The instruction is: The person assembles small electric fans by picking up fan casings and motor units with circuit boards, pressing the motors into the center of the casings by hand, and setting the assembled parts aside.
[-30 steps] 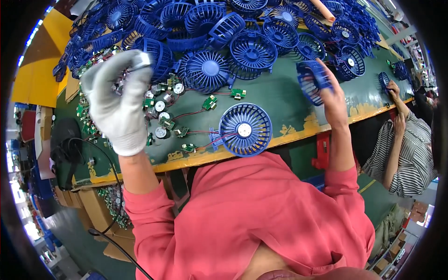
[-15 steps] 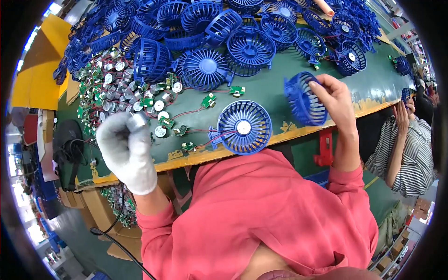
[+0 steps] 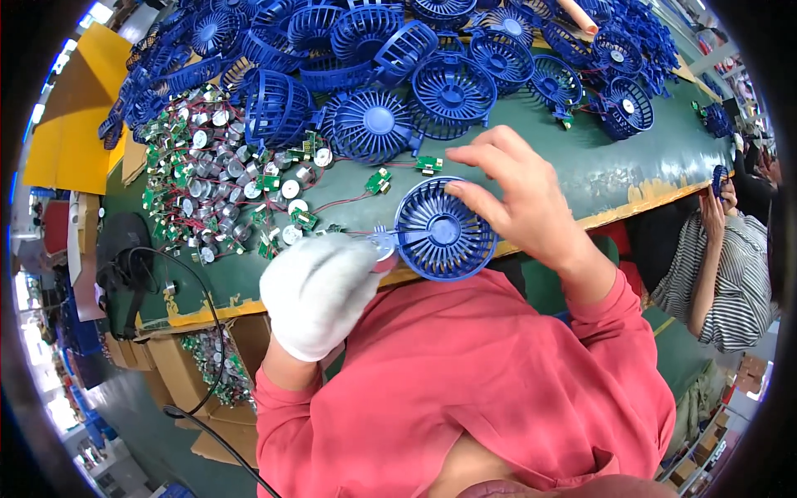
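Observation:
At the table's near edge a blue round fan cage lies with its open side up. No motor shows in its hub. My left hand, in a white glove, is closed on a small silver motor beside the cage's left tab; the fingers partly hide it. Bare, my right hand is over the cage's upper right rim. Its fingers are spread, with the thumb close to the rim; whether it touches cannot be told. Two green circuit boards with red wires lie just beyond.
A heap of motors with wired boards covers the table's left part. Blue fan cages are piled along the back. A black cable hangs at the left edge. At the right sits another person in a striped top.
My right hand has brought a cage left to the table edge, where a cage with a motor lay, and loosened its fingers. My left hand has moved right with the motor.

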The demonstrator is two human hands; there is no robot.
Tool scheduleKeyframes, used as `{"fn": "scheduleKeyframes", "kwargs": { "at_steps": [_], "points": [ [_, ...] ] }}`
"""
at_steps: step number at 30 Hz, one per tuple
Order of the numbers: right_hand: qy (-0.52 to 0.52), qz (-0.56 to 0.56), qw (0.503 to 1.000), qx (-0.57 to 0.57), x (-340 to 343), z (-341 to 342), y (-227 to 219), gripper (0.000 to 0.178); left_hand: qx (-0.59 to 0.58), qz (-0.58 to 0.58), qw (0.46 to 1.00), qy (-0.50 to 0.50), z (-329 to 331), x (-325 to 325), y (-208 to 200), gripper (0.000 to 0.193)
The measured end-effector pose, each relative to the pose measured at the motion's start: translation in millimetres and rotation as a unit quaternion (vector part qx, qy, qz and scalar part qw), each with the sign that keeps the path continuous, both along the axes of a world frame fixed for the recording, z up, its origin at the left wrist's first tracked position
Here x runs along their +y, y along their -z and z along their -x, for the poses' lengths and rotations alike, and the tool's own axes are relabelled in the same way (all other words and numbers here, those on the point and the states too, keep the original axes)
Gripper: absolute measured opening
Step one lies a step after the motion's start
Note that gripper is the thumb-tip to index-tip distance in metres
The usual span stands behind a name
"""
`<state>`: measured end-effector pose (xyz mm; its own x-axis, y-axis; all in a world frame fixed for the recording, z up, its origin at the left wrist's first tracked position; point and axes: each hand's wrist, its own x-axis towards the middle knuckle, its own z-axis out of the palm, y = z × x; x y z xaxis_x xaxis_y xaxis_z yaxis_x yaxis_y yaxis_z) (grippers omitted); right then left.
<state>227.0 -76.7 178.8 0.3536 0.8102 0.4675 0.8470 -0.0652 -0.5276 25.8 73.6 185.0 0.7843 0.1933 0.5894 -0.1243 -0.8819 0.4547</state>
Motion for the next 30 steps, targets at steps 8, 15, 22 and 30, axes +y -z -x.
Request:
{"fn": "scheduleKeyframes", "kwargs": {
  "at_steps": [8,15,22,30],
  "points": [
    [-0.152,-0.021,0.987,-0.039,-4.0,35.5,-15.0,0.046,-0.046,-0.129,0.989,0.057,-17.7,-13.3,6.0,0.037],
    [-0.091,0.093,0.979,-0.154,-9.8,22.6,-19.9,0.033,0.149,0.009,0.988,0.045,-16.9,-10.1,-1.9,0.053],
    [-0.158,0.181,0.952,-0.189,-5.6,13.9,-22.3,0.031,0.142,-0.099,0.985,0.022,-14.1,-12.0,6.9,0.035],
    [-0.200,0.130,0.944,-0.228,1.3,10.9,-16.8,0.005,0.119,-0.114,0.986,0.035,-14.9,-7.6,9.5,0.030]
  ]
}}
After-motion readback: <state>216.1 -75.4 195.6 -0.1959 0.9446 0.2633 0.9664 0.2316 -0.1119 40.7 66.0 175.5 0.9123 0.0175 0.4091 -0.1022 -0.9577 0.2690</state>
